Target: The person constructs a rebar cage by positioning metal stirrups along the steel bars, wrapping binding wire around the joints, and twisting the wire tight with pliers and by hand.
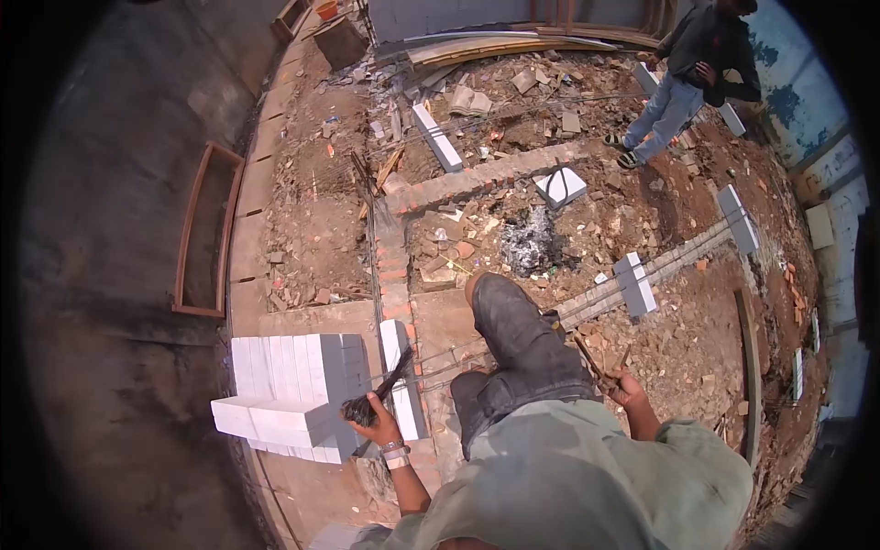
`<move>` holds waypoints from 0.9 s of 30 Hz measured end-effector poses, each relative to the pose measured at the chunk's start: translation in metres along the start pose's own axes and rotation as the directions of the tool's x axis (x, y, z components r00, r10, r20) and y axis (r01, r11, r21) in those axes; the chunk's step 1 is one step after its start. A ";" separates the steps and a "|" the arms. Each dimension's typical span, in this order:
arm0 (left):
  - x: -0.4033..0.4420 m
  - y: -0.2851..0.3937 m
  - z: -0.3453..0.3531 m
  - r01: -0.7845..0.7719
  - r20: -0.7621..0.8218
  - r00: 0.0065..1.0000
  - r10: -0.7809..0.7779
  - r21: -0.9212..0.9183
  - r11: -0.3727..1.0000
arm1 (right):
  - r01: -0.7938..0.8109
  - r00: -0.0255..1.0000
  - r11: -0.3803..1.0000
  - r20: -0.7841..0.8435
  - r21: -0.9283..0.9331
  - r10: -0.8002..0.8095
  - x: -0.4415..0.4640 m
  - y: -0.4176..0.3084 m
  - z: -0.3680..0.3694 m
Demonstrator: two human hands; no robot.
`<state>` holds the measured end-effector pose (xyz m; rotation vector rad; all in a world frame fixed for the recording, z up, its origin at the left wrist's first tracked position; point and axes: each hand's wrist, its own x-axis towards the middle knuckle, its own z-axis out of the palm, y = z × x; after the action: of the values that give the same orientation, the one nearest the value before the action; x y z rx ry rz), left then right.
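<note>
My left hand (379,425) is closed around a bundle of thin dark wires (396,374), whose loose ends fan out above my fist. Close beside it stands a stack of white blocks (275,371). Another white block (409,412) lies on the brick footing, with steel rods (449,358) running across near it. At my right side, my right hand (629,392) grips a brown, rusty-looking pair of pincers (592,357) with its two arms spread apart. Its tip is too small to make out clearly.
Further white blocks (634,284) prop long rods over rubble-strewn ground. Grey ash (532,240) lies ahead, near a brick footing (495,176). A person (683,82) stands at the upper right. A wooden frame (209,229) leans on the left wall; planks (486,48) lie at the back.
</note>
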<state>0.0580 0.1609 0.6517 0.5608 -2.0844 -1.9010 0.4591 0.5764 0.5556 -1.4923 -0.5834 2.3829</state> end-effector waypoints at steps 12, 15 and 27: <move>-0.036 0.125 0.032 -0.551 0.316 0.743 0.590 -0.212 0.807 | 0.691 0.720 0.237 0.624 -0.682 -0.304 -0.072 -0.105 0.347; -0.045 0.148 0.037 -0.256 0.409 0.788 0.461 -0.464 0.848 | 0.760 0.649 0.210 0.708 -0.615 -0.276 -0.076 -0.079 0.399; -0.058 0.189 0.170 -0.387 0.610 0.525 0.593 -0.450 0.805 | 0.951 0.310 -0.097 0.891 -0.295 0.333 -0.002 -0.024 0.471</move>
<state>0.0146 0.3512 0.8250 -0.9612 -1.9661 -2.1390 0.0357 0.5065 0.7518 0.4589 -2.9424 1.5298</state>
